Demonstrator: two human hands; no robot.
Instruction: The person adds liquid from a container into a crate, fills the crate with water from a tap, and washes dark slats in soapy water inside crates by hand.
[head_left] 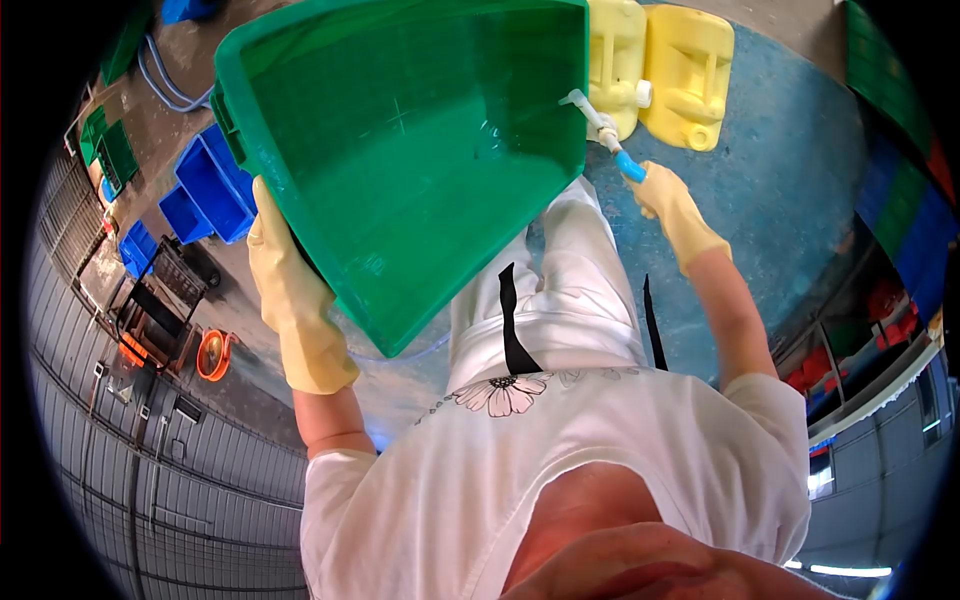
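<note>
Green plastic bin (400, 170), big, top middle of my view, tipped so its open mouth faces me. Inside looks wet and shiny, with small bright glints on the walls; one corner points down toward the white trousers (590, 250). My left hand (272, 240), in a yellow rubber glove, is up against the bin's outer left side, fingers roughly straight along the edge; part is hidden, so can't tell how firmly it grips. My right hand (662, 195), same kind of glove, is closed around the blue end of a white pipe fitting (603, 128). The fitting's tip angles up-left, over the bin's right edge in view; can't tell if they touch. Two yellow jugs (690, 75) sit just beside the bin, right side, one with a white cap (644, 94). Blue crates (215, 185) and an orange tub (213, 354) are off to the left on the floor (790, 170).
</note>
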